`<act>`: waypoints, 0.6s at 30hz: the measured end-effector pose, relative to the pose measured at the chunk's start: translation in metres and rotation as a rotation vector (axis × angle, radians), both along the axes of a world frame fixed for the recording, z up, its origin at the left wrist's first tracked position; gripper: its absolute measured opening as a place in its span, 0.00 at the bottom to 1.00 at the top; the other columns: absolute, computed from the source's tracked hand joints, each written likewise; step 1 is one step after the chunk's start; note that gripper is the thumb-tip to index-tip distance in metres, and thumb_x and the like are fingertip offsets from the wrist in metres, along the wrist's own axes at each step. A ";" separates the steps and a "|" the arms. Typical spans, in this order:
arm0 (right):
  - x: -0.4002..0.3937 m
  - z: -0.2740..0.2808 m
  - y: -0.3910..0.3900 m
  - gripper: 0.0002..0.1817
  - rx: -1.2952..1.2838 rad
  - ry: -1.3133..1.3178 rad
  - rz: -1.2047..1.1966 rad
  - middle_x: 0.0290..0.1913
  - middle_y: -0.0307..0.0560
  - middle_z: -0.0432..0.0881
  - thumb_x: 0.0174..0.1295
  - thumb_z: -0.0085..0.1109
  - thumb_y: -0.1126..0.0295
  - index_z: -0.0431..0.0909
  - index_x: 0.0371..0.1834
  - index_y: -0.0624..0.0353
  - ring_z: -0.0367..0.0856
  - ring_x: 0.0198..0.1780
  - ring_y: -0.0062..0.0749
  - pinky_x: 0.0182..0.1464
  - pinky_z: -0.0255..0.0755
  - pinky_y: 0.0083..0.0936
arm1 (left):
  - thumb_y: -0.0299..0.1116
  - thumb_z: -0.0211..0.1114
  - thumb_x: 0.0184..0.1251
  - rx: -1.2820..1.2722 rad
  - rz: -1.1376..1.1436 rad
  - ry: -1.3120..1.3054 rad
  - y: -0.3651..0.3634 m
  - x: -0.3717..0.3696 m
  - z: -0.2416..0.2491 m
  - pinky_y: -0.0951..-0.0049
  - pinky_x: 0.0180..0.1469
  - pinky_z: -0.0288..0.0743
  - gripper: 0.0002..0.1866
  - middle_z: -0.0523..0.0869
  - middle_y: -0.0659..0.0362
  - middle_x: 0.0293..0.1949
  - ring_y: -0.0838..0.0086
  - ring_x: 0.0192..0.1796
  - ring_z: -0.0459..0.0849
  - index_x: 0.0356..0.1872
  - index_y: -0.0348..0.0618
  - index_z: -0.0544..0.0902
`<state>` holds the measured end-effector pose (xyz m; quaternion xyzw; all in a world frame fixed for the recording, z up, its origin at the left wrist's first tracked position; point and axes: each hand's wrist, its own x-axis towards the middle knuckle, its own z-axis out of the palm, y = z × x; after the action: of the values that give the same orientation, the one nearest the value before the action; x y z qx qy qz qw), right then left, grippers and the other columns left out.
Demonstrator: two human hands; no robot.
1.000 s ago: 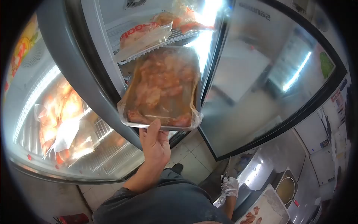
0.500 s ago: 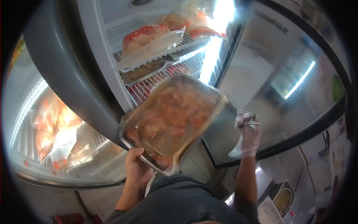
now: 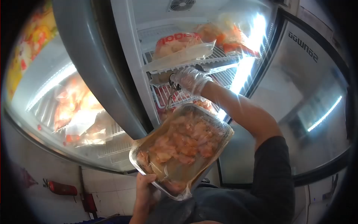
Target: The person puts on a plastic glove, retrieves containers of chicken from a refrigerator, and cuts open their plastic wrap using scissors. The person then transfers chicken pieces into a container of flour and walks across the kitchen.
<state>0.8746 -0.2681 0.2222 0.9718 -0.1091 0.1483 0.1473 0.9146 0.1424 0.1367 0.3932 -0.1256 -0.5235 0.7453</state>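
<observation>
My left hand [image 3: 146, 188] grips the near left corner of a metal tray [image 3: 135, 158], its thumb over the rim. The tray is tilted towards me and wrapped in clear plastic film. Pieces of reddish marinated raw meat [image 3: 182, 140] lie in it. My right hand [image 3: 190, 80], in a clear plastic glove, reaches into the open fridge under the upper wire shelf. Its fingers are closed by a thin metal piece with a dark ring [image 3: 172, 87]; what they hold is partly hidden. Behind the hand, another metal tray [image 3: 159, 78] is partly covered.
On the upper wire shelf [image 3: 220, 56] lie bagged raw meat [image 3: 177, 44] and bags of orange-red food [image 3: 235, 41]. The glass door [image 3: 268, 86] stands open at right. At left, a closed glass door [image 3: 41, 112] shows more bagged food. A fire extinguisher [image 3: 61, 187] is low at left.
My right hand has moved from beside the open door up and left into the fridge. My left hand still holds the tray. The view has shifted, and the metal piece now shows by my right fingers.
</observation>
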 end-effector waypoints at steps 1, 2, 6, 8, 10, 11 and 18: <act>0.010 -0.009 -0.011 0.10 -0.001 -0.009 0.018 0.44 0.57 0.88 0.68 0.56 0.72 0.84 0.48 0.58 0.88 0.49 0.55 0.54 0.82 0.44 | 0.35 0.68 0.55 -0.001 0.018 -0.009 0.001 -0.008 0.002 0.58 0.57 0.85 0.38 0.83 0.46 0.57 0.56 0.56 0.86 0.70 0.34 0.69; 0.019 -0.020 -0.021 0.10 0.151 -0.113 0.036 0.43 0.58 0.88 0.68 0.55 0.71 0.84 0.48 0.58 0.89 0.48 0.55 0.54 0.82 0.45 | 0.35 0.68 0.55 0.000 0.071 -0.020 0.004 -0.018 0.003 0.58 0.56 0.85 0.38 0.83 0.46 0.58 0.57 0.56 0.86 0.70 0.33 0.68; 0.012 -0.012 -0.014 0.11 0.077 -0.043 0.049 0.41 0.60 0.88 0.69 0.53 0.71 0.83 0.47 0.62 0.89 0.46 0.56 0.52 0.82 0.47 | 0.35 0.69 0.58 -0.008 0.074 -0.032 0.016 -0.039 0.006 0.59 0.56 0.85 0.38 0.82 0.46 0.59 0.58 0.56 0.87 0.70 0.31 0.68; -0.007 0.013 0.018 0.12 0.089 0.120 -0.045 0.42 0.60 0.88 0.65 0.56 0.73 0.83 0.50 0.62 0.88 0.47 0.58 0.51 0.81 0.49 | 0.29 0.68 0.61 -0.047 0.136 0.040 0.015 -0.051 0.014 0.62 0.60 0.83 0.35 0.83 0.46 0.58 0.60 0.56 0.88 0.68 0.27 0.67; -0.033 0.023 0.043 0.13 0.142 0.110 0.005 0.42 0.61 0.87 0.64 0.58 0.72 0.83 0.49 0.61 0.88 0.46 0.58 0.50 0.81 0.48 | 0.29 0.68 0.61 -0.052 0.140 0.027 0.018 -0.054 0.016 0.61 0.61 0.83 0.35 0.83 0.46 0.58 0.60 0.56 0.88 0.69 0.27 0.67; -0.047 0.023 0.052 0.13 0.188 0.093 0.048 0.43 0.62 0.86 0.62 0.59 0.71 0.83 0.49 0.61 0.87 0.45 0.58 0.50 0.81 0.47 | 0.29 0.69 0.60 -0.064 0.136 0.010 0.021 -0.056 0.016 0.61 0.62 0.83 0.36 0.83 0.46 0.58 0.60 0.56 0.88 0.69 0.26 0.67; -0.137 0.052 0.105 0.12 0.488 -0.393 0.158 0.43 0.59 0.85 0.64 0.52 0.77 0.79 0.50 0.60 0.86 0.46 0.55 0.50 0.80 0.44 | 0.33 0.70 0.64 -0.102 0.158 -0.014 0.015 -0.061 0.023 0.61 0.59 0.84 0.34 0.84 0.46 0.57 0.62 0.54 0.88 0.69 0.29 0.68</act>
<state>0.7374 -0.1631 0.2743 0.9367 -0.0918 0.3138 -0.1257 0.8535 0.1577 0.1599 0.3670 -0.1258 -0.4530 0.8026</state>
